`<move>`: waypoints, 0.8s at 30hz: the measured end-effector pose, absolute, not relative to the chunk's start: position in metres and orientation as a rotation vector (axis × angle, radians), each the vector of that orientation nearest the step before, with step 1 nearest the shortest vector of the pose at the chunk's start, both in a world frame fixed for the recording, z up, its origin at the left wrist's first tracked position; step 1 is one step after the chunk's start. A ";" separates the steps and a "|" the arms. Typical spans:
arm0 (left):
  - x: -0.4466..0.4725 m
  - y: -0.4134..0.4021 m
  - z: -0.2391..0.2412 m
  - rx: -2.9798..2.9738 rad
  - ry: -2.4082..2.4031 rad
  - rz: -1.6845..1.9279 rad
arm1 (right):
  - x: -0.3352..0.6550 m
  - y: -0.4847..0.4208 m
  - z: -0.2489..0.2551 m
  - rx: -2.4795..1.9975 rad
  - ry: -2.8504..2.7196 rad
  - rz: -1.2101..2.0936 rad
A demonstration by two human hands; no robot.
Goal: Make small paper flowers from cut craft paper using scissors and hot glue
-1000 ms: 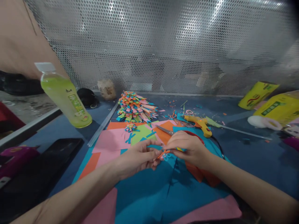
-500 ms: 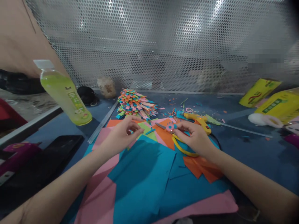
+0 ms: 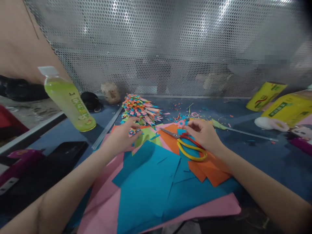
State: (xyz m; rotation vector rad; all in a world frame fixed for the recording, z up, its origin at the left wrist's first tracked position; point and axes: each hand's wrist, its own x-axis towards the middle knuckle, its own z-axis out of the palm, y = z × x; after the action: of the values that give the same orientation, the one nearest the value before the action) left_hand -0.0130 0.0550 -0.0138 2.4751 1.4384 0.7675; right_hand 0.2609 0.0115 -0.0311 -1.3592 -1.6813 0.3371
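Note:
My left hand (image 3: 123, 134) hovers over the left side of the paper sheets. Its thumb and fingers are curved but apart, and a cluster of tiny coloured paper bits (image 3: 134, 132) shows in the gap. My right hand (image 3: 203, 132) pinches a small pink paper flower (image 3: 180, 123) at its fingertips. Scissors (image 3: 187, 143) with red and yellow handles lie just below and left of this hand, blades pointing left. Beyond my left hand stands a cone of folded strips (image 3: 140, 109) in orange, pink, blue and green. Blue sheets (image 3: 148, 182) spread out below both hands.
A green drink bottle (image 3: 70, 100) stands on the left, near a clear stick (image 3: 107, 128) and a black phone (image 3: 60, 162). Paper scraps (image 3: 192, 113) litter the back. Yellow packages (image 3: 287, 107) and another stick (image 3: 253, 135) are right. Perforated metal (image 3: 156, 48) closes off the back.
My right hand has shifted slightly up and right with the pink flower, uncovering the scissors' handles. The yellow glue gun seen beside it before is now hidden. My left hand has moved slightly left.

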 end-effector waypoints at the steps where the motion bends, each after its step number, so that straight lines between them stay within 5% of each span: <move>1: -0.009 0.053 -0.018 2.552 1.309 0.703 | 0.260 0.011 -0.031 -1.362 -1.691 0.333; 14: -0.005 0.044 -0.024 2.900 1.001 0.277 | 0.257 0.010 -0.033 -1.329 -1.791 0.262; 24: -0.004 0.050 -0.022 3.145 1.330 0.321 | 0.254 0.007 -0.032 -1.273 -1.892 0.124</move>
State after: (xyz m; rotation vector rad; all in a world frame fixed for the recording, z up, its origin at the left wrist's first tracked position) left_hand -0.0041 0.0495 -0.0216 3.1447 1.3297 0.3208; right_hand 0.2539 0.0071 -0.0316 -1.2733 -1.8925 0.1237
